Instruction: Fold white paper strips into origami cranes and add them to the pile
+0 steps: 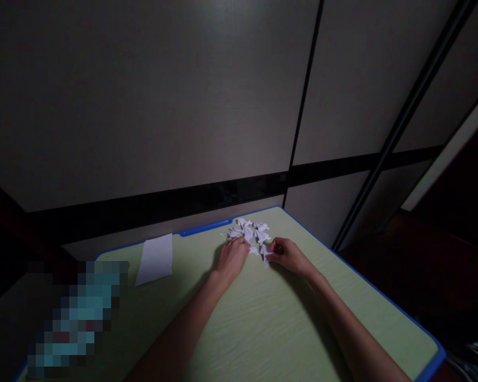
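Several small paper planes, folded from white paper, lie bunched together near the far edge of the green table. My right hand pinches the nearest paper plane by its right side, at the table top. At the left of the bunch is my left hand, its fingers bent down among the planes. Its fingertips are partly hidden, and I cannot make out what they hold. Just right of those fingers lies another paper plane.
A white paper sheet lies at the table's left. The table has a blue rim and a blue strip at the far edge. A blurred-out turquoise item is at the lower left. Behind stands a panelled cabinet.
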A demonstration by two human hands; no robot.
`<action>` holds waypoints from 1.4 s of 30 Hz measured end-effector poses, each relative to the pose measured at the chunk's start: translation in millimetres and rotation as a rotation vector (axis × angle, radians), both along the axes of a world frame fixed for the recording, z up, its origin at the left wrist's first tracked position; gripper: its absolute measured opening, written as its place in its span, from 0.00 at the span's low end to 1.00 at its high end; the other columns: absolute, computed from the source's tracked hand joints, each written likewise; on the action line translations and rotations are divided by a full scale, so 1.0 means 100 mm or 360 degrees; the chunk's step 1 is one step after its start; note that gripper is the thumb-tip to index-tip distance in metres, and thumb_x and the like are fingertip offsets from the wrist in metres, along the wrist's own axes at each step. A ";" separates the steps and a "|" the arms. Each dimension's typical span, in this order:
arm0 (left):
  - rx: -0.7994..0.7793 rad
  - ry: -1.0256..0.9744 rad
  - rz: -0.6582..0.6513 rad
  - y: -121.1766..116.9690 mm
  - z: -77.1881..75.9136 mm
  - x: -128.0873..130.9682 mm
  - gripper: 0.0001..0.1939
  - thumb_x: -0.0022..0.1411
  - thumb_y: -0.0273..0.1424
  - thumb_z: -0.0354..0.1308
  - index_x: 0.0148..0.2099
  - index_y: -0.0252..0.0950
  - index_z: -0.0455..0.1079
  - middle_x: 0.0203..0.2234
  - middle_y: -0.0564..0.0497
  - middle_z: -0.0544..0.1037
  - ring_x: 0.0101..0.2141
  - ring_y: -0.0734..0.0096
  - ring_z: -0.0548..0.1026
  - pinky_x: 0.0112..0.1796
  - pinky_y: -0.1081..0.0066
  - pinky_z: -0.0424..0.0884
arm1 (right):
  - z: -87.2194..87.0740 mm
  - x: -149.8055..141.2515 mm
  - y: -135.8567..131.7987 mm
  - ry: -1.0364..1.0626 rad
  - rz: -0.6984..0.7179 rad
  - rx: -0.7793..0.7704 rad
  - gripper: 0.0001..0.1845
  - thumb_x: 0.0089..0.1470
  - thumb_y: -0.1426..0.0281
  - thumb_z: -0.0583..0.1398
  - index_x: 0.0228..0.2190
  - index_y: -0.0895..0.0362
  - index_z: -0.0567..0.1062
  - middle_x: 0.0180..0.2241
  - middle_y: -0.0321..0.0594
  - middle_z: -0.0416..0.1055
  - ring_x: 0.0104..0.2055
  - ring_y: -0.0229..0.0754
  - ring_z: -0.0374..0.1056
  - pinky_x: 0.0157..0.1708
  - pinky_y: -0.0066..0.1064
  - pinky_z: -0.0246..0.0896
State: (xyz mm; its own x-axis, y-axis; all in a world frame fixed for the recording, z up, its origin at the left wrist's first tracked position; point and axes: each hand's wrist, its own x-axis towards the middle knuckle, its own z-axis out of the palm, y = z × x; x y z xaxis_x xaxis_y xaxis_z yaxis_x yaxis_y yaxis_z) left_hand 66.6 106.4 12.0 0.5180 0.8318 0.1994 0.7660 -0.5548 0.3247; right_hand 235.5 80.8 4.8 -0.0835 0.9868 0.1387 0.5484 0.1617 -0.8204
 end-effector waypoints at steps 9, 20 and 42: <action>0.0387 0.0223 -0.0166 0.00 -0.07 0.09 0.12 0.53 0.19 0.42 0.30 0.33 0.66 0.32 0.45 0.70 0.39 0.63 0.64 0.38 0.66 0.60 | 0.01 0.00 0.00 -0.0009 -0.0022 0.0048 0.05 0.33 0.76 0.58 0.18 0.60 0.64 0.16 0.31 0.59 0.18 0.31 0.53 0.18 0.22 0.46; 0.0460 0.0380 -0.0405 -0.10 0.00 0.02 0.15 0.51 0.15 0.40 0.34 0.31 0.65 0.38 0.42 0.68 0.41 0.62 0.63 0.40 0.65 0.59 | -0.03 0.03 0.01 0.0055 -0.0010 0.0068 0.04 0.34 0.75 0.58 0.19 0.60 0.65 0.17 0.32 0.60 0.20 0.32 0.55 0.18 0.22 0.48; 0.0053 -0.0605 0.0017 -0.09 -0.15 -0.11 0.17 0.47 0.17 0.47 0.39 0.36 0.64 0.36 0.49 0.69 0.38 0.72 0.66 0.39 0.71 0.63 | 0.01 0.10 0.03 0.0254 -0.0059 -0.0048 0.05 0.32 0.79 0.55 0.18 0.60 0.64 0.16 0.31 0.62 0.19 0.32 0.58 0.19 0.23 0.51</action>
